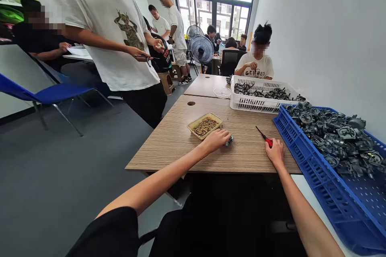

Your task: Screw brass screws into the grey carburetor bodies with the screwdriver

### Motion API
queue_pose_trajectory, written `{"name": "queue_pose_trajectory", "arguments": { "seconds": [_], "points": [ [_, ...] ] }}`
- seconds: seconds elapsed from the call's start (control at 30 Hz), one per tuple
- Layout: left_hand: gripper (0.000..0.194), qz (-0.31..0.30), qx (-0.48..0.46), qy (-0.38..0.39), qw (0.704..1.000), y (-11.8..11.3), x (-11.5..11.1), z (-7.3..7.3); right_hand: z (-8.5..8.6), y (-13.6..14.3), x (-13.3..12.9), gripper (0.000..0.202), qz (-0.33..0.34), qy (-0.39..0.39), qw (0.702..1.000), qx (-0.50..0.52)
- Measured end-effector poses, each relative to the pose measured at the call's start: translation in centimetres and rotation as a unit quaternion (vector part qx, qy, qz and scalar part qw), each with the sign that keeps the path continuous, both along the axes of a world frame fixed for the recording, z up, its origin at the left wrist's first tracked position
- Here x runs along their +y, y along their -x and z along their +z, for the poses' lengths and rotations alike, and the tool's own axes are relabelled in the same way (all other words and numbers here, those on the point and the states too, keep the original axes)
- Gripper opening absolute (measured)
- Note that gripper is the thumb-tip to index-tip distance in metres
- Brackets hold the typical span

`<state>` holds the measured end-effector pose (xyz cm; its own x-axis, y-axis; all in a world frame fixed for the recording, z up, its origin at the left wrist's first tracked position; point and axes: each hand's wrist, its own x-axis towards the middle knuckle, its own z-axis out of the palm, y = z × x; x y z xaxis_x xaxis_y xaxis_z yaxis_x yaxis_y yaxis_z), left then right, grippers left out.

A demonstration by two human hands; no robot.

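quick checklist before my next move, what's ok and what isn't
1. Screwdriver in right hand: ok, held by its red handle.
2. Screwdriver's tip clear of left hand: ok, well apart.
3. Right hand free: not ok, it holds the screwdriver.
4. Left hand's grip on the metal part firm: cannot tell, the hand covers much of it.
5. Tray of brass-coloured pieces upright on the table: ok.

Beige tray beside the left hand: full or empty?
Partly full: the tray holds many small brass-coloured pieces, with bare inner wall showing.
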<state>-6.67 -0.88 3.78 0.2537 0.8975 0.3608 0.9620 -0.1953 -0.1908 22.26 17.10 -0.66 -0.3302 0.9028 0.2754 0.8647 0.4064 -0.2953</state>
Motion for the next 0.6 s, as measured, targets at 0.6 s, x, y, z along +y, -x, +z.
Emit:
{"name": "queue_pose_trajectory", "arguments": {
  "seconds": [0.6],
  "points": [
    [0.009,-0.007,0.032,-0.026,0.999,-0.48,-0.12,0.00,0.13,0.09,-0.24,0.036,-0.005,0.007,1.000,-0.007]
  ]
}}
